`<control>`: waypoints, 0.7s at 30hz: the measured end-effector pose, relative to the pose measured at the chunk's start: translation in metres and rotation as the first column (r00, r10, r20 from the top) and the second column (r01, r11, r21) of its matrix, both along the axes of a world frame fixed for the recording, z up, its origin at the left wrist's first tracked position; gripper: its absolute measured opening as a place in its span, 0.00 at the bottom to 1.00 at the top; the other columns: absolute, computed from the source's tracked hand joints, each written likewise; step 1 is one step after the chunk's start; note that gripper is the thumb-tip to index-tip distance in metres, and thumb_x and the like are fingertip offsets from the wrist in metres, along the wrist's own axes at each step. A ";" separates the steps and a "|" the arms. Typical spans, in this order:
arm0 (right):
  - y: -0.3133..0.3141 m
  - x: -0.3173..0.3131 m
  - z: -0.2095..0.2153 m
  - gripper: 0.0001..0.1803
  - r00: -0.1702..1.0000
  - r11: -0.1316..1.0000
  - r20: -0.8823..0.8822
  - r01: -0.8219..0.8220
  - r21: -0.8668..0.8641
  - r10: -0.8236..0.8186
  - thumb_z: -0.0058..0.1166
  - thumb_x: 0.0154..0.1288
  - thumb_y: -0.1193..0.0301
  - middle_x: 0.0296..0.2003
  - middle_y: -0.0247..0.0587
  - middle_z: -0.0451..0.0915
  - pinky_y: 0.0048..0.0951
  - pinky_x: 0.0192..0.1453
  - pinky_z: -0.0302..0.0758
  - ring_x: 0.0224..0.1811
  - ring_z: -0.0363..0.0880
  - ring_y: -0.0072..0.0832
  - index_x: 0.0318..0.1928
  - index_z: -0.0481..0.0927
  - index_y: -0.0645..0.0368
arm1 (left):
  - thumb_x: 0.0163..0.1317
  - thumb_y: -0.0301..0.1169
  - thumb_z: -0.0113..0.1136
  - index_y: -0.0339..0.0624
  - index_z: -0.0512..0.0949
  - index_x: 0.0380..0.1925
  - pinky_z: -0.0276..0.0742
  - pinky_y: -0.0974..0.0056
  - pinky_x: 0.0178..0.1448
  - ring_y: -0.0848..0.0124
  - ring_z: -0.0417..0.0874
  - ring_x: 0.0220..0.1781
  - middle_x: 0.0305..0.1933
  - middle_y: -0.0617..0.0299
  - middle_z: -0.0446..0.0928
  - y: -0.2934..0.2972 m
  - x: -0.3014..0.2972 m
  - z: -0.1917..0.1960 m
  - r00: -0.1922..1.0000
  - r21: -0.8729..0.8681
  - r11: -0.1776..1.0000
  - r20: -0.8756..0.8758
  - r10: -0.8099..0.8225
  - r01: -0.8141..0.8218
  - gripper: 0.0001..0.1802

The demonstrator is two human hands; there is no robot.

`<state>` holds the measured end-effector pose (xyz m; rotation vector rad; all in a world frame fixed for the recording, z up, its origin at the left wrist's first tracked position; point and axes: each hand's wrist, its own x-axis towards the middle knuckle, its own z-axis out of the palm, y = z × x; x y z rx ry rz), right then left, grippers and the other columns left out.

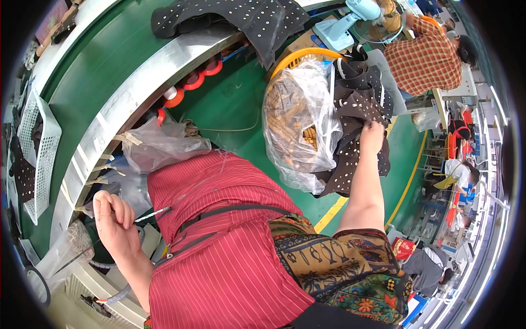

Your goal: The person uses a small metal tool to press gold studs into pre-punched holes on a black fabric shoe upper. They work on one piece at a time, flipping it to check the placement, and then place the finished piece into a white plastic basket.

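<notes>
Over the orange basket's rim (298, 54), right hand (372, 137) fingers grip studded dark fabric (356, 109) — left hand (115, 227) pinches scissors (152, 215) (floor beyond open).

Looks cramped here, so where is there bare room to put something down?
Bare spots: the green belt between the white mesh basket and metal rail; green floor left of the orange basket. That basket, where the right hand reaches, is crammed.
</notes>
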<state>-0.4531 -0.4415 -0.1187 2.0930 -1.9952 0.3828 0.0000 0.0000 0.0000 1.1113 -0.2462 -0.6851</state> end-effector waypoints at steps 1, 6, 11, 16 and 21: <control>0.000 0.009 0.013 0.12 0.997 0.992 0.067 0.049 -0.119 -0.041 0.52 0.61 0.64 0.43 0.50 0.76 0.42 0.47 0.74 0.44 0.77 0.46 0.37 0.77 0.60 | 0.71 0.34 0.43 0.41 0.67 0.38 0.50 0.74 0.20 0.82 0.54 0.15 0.18 0.70 0.57 0.001 0.001 0.000 1.000 0.007 1.000 0.018 -0.006 0.006 0.08; -0.009 0.038 0.123 0.18 0.927 0.825 0.338 0.062 -0.562 0.161 0.43 0.67 0.62 0.33 0.59 0.77 0.44 0.44 0.70 0.38 0.75 0.54 0.35 0.74 0.68 | 0.71 0.35 0.42 0.41 0.67 0.37 0.49 0.74 0.21 0.81 0.53 0.15 0.17 0.70 0.57 0.001 0.004 0.002 0.997 0.064 0.996 0.057 0.059 -0.062 0.09; 0.036 0.121 0.221 0.16 0.714 0.719 0.473 -0.061 -0.692 0.516 0.47 0.67 0.65 0.36 0.51 0.79 0.34 0.44 0.71 0.36 0.76 0.36 0.42 0.76 0.68 | 0.71 0.37 0.44 0.39 0.69 0.44 0.50 0.75 0.23 0.82 0.54 0.17 0.18 0.70 0.58 0.000 0.003 0.000 0.995 0.086 0.992 0.043 0.087 -0.091 0.13; 0.094 0.180 0.256 0.12 0.570 0.632 0.377 -0.354 -0.689 0.730 0.48 0.69 0.71 0.41 0.45 0.79 0.27 0.47 0.73 0.40 0.76 0.26 0.44 0.75 0.68 | 0.58 0.23 0.58 0.42 0.68 0.55 0.57 0.78 0.31 0.86 0.61 0.26 0.24 0.77 0.61 -0.008 -0.009 0.007 0.981 0.357 0.934 0.188 -0.045 -0.025 0.23; 0.109 0.245 0.266 0.12 0.191 0.564 0.640 -0.693 -0.450 0.745 0.47 0.63 0.80 0.41 0.38 0.77 0.21 0.50 0.71 0.44 0.75 0.22 0.47 0.74 0.68 | 0.59 0.25 0.59 0.42 0.66 0.56 0.56 0.79 0.28 0.87 0.60 0.24 0.23 0.76 0.63 0.019 -0.004 -0.012 0.953 0.399 0.917 0.281 -0.111 -0.011 0.24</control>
